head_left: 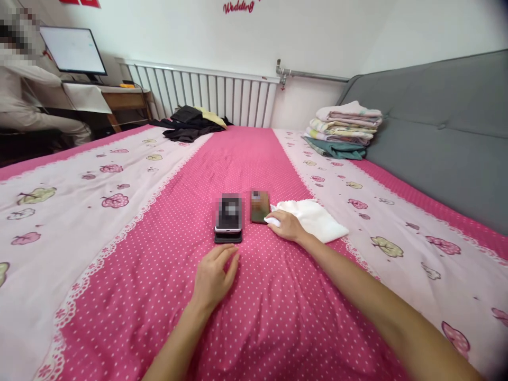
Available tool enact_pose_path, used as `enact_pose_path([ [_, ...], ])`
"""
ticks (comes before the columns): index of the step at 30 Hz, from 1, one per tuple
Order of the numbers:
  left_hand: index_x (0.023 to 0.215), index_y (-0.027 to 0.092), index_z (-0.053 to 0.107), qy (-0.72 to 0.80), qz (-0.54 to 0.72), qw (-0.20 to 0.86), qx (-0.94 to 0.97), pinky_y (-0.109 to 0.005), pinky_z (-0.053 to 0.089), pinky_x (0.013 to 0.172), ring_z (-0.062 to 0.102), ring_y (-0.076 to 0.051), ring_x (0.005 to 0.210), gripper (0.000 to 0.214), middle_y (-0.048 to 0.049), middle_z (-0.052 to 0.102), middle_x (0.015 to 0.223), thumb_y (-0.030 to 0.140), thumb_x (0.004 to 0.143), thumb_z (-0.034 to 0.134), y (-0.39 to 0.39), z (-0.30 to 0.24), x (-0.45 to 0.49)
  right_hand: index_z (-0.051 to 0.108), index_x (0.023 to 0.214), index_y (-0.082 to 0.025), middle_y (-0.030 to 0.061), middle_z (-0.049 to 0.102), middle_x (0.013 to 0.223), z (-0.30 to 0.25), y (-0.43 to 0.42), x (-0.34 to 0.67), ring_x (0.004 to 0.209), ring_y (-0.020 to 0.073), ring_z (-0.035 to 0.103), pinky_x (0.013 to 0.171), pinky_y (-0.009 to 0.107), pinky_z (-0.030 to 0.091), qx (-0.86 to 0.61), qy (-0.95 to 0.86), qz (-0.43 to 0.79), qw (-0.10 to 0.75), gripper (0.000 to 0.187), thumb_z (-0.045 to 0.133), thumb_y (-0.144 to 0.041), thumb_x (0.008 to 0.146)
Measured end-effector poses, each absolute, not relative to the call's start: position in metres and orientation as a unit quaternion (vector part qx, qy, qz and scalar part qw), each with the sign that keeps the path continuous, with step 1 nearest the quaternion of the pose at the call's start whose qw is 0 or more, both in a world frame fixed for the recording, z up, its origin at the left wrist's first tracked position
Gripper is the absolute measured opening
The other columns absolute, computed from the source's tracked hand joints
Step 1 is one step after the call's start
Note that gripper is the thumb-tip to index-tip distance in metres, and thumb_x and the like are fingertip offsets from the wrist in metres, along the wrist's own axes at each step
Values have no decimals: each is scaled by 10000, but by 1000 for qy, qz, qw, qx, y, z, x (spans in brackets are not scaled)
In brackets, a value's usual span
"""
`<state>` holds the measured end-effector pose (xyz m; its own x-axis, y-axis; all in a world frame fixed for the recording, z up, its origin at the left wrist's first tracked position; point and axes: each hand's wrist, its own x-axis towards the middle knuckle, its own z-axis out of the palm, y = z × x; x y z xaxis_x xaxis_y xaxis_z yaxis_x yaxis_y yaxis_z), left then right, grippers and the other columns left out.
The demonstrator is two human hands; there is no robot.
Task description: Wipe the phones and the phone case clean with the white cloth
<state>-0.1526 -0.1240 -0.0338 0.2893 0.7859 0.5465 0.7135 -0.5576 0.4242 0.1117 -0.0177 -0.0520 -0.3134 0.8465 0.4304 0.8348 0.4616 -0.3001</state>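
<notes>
My left hand (216, 272) lies on the pink bedspread with its fingers loosely stretched, holding nothing. Just beyond its fingertips is a dark phone (229, 214) on top of a black flat thing (228, 237), perhaps a case or another phone. To the right of these lies a small flat rectangle (260, 209) with a picture on it, partly blurred; I cannot make out its kind. At its right edge, my right hand (286, 225) pinches a corner of a white cloth (321, 219), which spreads out behind and to the right of that hand.
The patterned bedspread (238, 153) runs to a white radiator (206, 92). Folded bedding (343, 129) is stacked by the grey headboard (436, 116). Dark clothes (190, 124) lie at the far edge. At left, a person (35, 100) sits near a monitor (73, 50) on a desk.
</notes>
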Motion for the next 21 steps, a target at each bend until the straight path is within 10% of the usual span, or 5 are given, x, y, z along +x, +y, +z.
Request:
enact_pose_path([
  [14,1290,-51,373,706,138,16,694,-472,374,904,453,-397,1162,757,-329,452,1260,432,740,567,-7,-12,11,666,935,-197,78,667,934,-53,13,156,898,209,603,813,322,455,-559,-731,18,391,261,463,-131,785],
  [21,1304,-4,367,755,156,10,637,-449,376,863,469,-378,1099,814,-269,489,1196,476,684,587,18,-29,13,659,951,-196,68,672,949,-51,14,164,903,198,608,838,304,458,-531,-717,66,448,239,481,-187,792],
])
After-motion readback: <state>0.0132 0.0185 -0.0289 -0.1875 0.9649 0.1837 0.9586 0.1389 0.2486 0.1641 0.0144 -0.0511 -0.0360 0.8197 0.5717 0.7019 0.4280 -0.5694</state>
